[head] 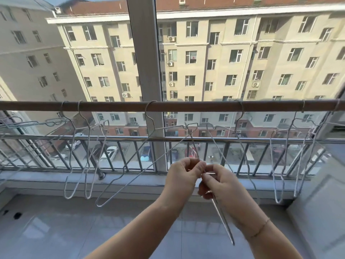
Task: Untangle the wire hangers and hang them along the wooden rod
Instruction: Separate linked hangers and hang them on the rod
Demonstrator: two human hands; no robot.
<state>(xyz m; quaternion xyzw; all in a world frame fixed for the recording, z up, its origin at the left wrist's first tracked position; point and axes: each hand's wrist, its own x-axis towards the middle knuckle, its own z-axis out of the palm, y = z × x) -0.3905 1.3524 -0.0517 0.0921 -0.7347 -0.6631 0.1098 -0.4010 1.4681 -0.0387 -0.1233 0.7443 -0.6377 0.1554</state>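
A brown wooden rod (pixel 186 106) runs across the window at mid height. Several thin wire hangers hang from it: two at the left (pixel 78 156), one tilted near the middle (pixel 138 174), one right of centre (pixel 240 139) and more at the far right (pixel 280 165). Below the rod's middle, my left hand (pixel 183 174) and my right hand (pixel 220 182) meet, both pinching the wires of a tangled hanger (pixel 223 219). One end of it points down past my right wrist; its upper wires reach toward the rod.
A metal railing (pixel 224 141) runs outside behind the glass. A vertical window post (pixel 147 71) stands behind the rod's middle. A grey sill (pixel 46 181) lies below, and a white surface (pixel 323 202) stands at the right. Tiled floor is underfoot.
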